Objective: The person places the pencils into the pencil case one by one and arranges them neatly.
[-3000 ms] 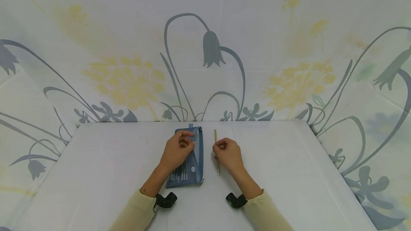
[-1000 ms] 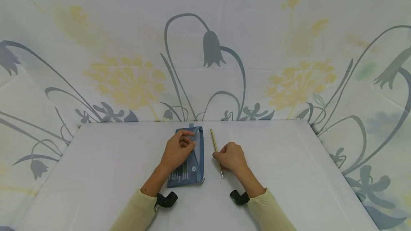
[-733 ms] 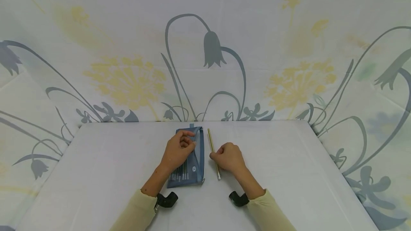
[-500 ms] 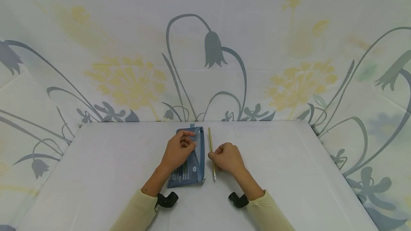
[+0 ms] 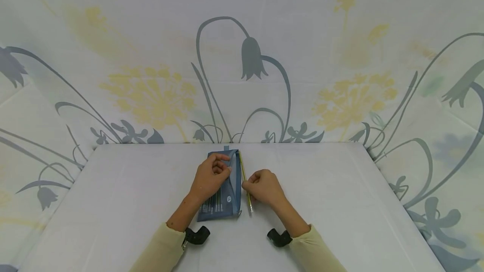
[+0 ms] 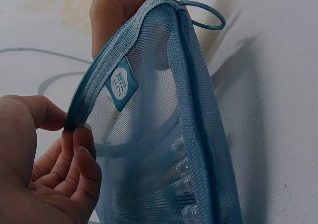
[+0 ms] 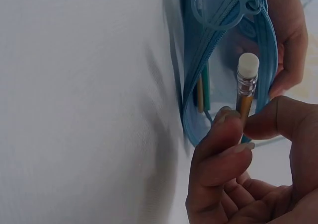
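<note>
A blue mesh zip pencil case (image 5: 233, 188) lies on the white table, its zipped side parted. My left hand (image 5: 209, 178) pinches the upper edge of its opening between thumb and fingers, lifting that edge, as the left wrist view shows. In my right hand (image 5: 265, 187) is a yellow pencil (image 7: 244, 105) with a white eraser, pinched between thumb and fingertips. The pencil stands lengthwise along the case's right side, overlapping the opening in the right wrist view. Through the mesh show several pencils (image 6: 184, 184) with clear ferrules.
A ring-shaped zipper pull (image 7: 218, 23) hangs at the near end of the case. The white table (image 5: 321, 188) meets a flower-printed cloth backdrop (image 5: 242, 95) behind and at both sides. Each wrist wears a black camera (image 5: 197, 235).
My right hand has moved left with the pencil, bringing it from apart to right at the case's open side. The pencil's tilt has shifted. My left hand keeps its hold on the case edge.
</note>
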A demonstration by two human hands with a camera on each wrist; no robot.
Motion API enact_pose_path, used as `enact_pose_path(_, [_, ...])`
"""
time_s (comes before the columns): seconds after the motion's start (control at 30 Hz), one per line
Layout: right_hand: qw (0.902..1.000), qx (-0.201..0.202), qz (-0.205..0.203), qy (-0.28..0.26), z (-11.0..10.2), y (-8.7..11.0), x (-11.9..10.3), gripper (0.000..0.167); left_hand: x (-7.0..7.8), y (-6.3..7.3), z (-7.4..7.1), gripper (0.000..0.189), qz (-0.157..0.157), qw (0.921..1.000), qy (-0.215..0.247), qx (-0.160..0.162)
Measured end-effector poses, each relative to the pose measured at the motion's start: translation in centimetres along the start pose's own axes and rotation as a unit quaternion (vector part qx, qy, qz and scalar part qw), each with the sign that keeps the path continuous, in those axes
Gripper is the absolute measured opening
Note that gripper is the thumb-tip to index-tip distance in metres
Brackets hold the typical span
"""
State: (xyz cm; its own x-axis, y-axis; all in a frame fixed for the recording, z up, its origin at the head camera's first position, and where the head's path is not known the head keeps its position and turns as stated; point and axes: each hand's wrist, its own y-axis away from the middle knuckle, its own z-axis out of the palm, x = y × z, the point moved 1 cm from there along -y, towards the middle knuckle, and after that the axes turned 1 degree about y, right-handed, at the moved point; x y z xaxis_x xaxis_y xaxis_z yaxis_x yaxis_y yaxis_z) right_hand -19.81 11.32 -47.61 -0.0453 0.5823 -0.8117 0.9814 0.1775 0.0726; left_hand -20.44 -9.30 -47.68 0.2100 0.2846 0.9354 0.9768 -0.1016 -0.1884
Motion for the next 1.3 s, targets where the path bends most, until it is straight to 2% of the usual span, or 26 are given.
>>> enact_pose_path(0.27, [0.9997,-0.004,0.002,-0.023,0.3,0.0,0.0,0.011,0.1,0.0,0.0,0.031,-0.006,1.0,0.003,0.001])
enact_pose_path(0.5, [0.9958,0.007,0.024,-0.088,1.3,-0.1,0.0,0.012,0.3,-0.1,0.0,0.03,-0.009,1.0,0.002,-0.001])
enact_pose_path(0.83, [0.9852,-0.002,0.025,-0.17,2.8,0.0,-0.2,0.018,0.4,0.0,0.2,0.029,-0.009,1.0,-0.001,0.003])
enact_pose_path(1.3, [0.9868,-0.015,0.009,-0.161,3.3,0.1,-0.2,0.02,0.1,0.1,0.1,0.027,-0.002,0.9999,0.01,0.001])
